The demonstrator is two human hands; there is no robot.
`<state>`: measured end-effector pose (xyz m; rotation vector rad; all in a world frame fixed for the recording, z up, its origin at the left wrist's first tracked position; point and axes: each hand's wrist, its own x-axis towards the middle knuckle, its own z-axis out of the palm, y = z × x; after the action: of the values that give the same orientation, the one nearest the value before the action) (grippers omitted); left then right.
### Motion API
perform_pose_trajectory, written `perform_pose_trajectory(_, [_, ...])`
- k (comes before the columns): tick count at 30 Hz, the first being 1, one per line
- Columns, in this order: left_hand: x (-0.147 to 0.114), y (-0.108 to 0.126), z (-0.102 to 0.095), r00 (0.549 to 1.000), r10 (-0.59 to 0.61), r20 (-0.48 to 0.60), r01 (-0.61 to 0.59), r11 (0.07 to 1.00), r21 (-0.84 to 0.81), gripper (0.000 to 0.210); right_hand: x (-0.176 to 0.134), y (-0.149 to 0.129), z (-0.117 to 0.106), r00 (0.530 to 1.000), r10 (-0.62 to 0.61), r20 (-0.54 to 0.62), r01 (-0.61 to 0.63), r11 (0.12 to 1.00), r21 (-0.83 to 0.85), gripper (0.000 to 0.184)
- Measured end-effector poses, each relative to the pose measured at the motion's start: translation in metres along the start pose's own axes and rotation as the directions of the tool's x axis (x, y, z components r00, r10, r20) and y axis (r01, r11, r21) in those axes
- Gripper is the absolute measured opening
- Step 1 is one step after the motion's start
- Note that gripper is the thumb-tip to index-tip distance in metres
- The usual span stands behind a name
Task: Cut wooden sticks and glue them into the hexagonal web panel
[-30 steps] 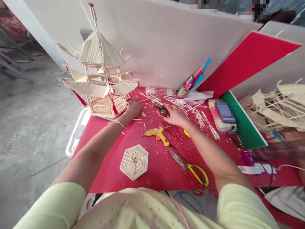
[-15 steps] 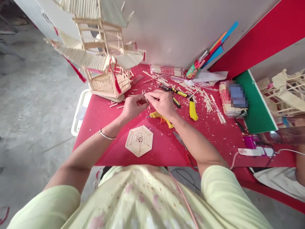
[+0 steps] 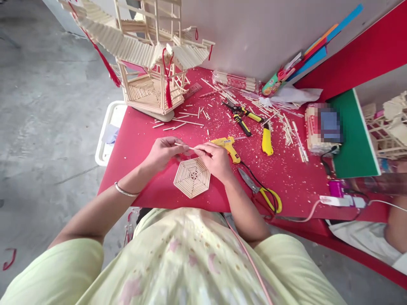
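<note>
A thin wooden stick (image 3: 190, 147) spans the gap between my hands, just above the far edge of a hexagonal panel (image 3: 186, 186) made of sticks. My left hand (image 3: 163, 153) pinches one end of it between thumb and fingers. The other end is in the closed fingers of my right hand (image 3: 214, 159), which covers the panel's upper right corner. Just beyond my right hand lies a yellow hot glue gun (image 3: 230, 148) on the red table (image 3: 143, 140).
A stick-built pagoda (image 3: 149, 89) with red tassels stands at the back left. Pliers (image 3: 241, 120), a yellow-handled cutter (image 3: 267, 142) and scissors (image 3: 260, 190) lie to the right, among loose sticks and crumbs. Stick bundles (image 3: 235, 80) rest by the wall. Another person's arm (image 3: 397, 212) shows at far right.
My hands have come nearer to me, close to the hexagonal panel, and the stick between them now shows plainly. The view has shifted, uncovering the glue gun, pliers and scissors.
</note>
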<state>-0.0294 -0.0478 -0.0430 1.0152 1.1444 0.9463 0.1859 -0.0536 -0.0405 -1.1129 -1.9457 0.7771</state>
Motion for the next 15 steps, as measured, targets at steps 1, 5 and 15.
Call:
perform_pose_trajectory(1, [0.0, -0.002, -0.004, 0.999, 0.02, 0.034, -0.023, 0.993, 0.119, 0.025, -0.004, 0.004, 0.002, 1.0, -0.002, 0.011, 0.003, 1.0, -0.014, 0.016])
perform_pose_trajectory(5, [0.01, -0.002, -0.018, 0.947, 0.212, 0.243, -0.311, 0.797, 0.517, 0.019, -0.011, 0.017, 0.006, 0.998, 0.0, 0.069, 0.008, 0.993, -0.114, 0.018])
perform_pose_trajectory(15, [0.037, 0.017, -0.011, 0.894, -0.072, 0.442, -0.296, 0.647, 0.703, 0.014, -0.027, 0.02, 0.014, 0.995, 0.101, -0.022, -0.103, 0.979, -0.176, 0.024])
